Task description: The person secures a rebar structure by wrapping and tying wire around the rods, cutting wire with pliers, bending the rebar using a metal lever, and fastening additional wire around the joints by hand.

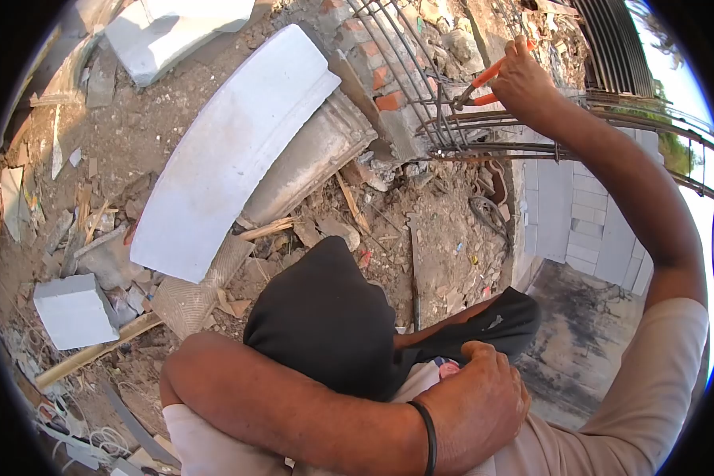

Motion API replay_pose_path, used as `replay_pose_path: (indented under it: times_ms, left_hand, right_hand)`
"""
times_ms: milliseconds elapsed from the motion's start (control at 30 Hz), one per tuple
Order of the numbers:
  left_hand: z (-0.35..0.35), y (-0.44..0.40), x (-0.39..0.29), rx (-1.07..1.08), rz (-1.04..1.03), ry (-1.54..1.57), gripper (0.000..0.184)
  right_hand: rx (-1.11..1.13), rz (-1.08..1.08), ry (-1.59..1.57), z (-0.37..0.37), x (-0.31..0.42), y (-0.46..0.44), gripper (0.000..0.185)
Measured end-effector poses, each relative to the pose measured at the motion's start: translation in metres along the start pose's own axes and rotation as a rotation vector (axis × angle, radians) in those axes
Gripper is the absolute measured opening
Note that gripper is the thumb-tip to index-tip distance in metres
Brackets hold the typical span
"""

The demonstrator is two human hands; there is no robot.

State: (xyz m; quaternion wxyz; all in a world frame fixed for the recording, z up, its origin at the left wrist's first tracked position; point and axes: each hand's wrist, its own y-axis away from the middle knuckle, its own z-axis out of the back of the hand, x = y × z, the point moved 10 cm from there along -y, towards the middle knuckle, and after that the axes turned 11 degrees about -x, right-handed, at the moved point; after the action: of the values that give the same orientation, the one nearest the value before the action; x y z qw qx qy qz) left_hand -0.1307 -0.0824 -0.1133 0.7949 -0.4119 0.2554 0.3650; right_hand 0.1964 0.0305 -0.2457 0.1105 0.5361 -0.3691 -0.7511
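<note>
My right hand [523, 82] is raised at the upper right, its fingers wrapped around the orange handles of a pair of pliers [482, 78]. The pliers' jaws meet the steel rebar cage [444, 119] where several bars cross. Held low in front of my body, my left hand [480, 404] has curled fingers, and a black band circles its wrist. Whatever it may hold is hidden by the hand. A small pinkish patch [449, 370] shows beside its thumb, against my shirt; I cannot make out what it is.
A long curved pale slab [234, 155] lies on rubble at the left, against a moulded concrete piece [309, 155]. A pale block [75, 311] sits at lower left. Bricks [390, 101] edge the rebar. Horizontal rebar [603, 119] runs right, above a block wall [583, 210].
</note>
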Motion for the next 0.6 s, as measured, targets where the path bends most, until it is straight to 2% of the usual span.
replay_pose_path:
  times_ms: [67,167,233,300,333,400,433,533,567,600]
  left_hand:
    - [0.003,0.002,0.001,0.030,-0.002,0.009,0.021]
    - [0.002,0.001,0.003,0.093,-0.016,0.065,0.023]
    - [-0.006,0.005,0.001,0.128,-0.034,0.121,0.024]
    - [0.005,0.004,0.002,-0.098,-0.005,0.102,0.024]
    - [0.008,0.005,0.001,-0.176,0.003,0.096,0.024]
    - [0.009,0.005,0.001,-0.173,0.003,-0.050,0.023]
    - [0.010,0.004,0.002,-0.173,-0.002,-0.052,0.023]
    - [0.004,0.002,0.007,-0.098,0.026,0.077,0.021]
    - [0.005,0.002,0.008,-0.082,0.020,0.083,0.020]
    - [0.004,0.003,0.007,-0.066,0.014,0.089,0.019]
  right_hand:
    - [0.017,0.035,0.017,-0.002,0.004,-0.004,0.018]
    - [-0.107,0.006,-0.052,-0.005,-0.006,-0.007,0.015]
    - [-0.348,-0.070,-0.191,0.006,-0.019,-0.001,0.017]
    - [-0.308,-0.063,-0.248,-0.004,-0.021,0.006,0.022]
    - [-0.376,-0.046,-0.256,-0.002,-0.022,0.011,0.025]
    - [-0.456,-0.034,-0.244,-0.003,-0.022,0.017,0.029]
    - [-0.452,-0.038,-0.242,-0.008,-0.023,0.014,0.029]
    - [-0.051,-0.083,-0.226,-0.044,-0.027,-0.001,0.023]
    - [-0.046,-0.088,-0.230,-0.051,-0.030,-0.003,0.023]
    - [-0.154,-0.054,-0.217,-0.051,-0.033,-0.007,0.021]
